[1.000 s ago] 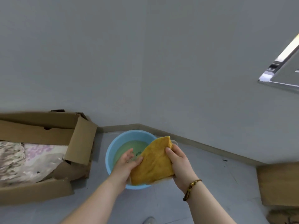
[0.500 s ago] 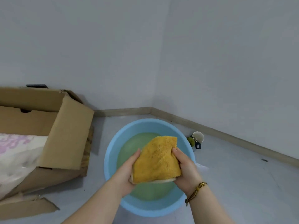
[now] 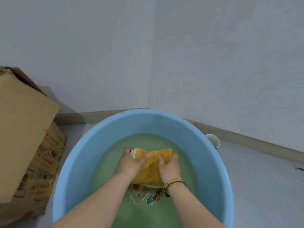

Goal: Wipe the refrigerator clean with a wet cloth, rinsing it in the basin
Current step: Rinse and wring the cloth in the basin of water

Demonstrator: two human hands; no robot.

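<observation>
A round blue basin (image 3: 105, 139) full of greenish water stands on the floor in the room's corner. A yellow cloth (image 3: 152, 168) with a white edge lies bunched in the water near the basin's middle. My left hand (image 3: 130, 163) grips its left side and my right hand (image 3: 169, 168) grips its right side, both dipped into the water. A cartoon print shows on the basin's bottom below my wrists. The refrigerator is not in view.
An open cardboard box (image 3: 24, 132) stands close to the basin's left side. A small white cup (image 3: 213, 140) sits behind the basin's right rim by the baseboard. Grey walls meet in the corner just behind the basin.
My hands lowered the cloth from above the basin into the water and bunched it. The view came much closer to the basin and tilted down.
</observation>
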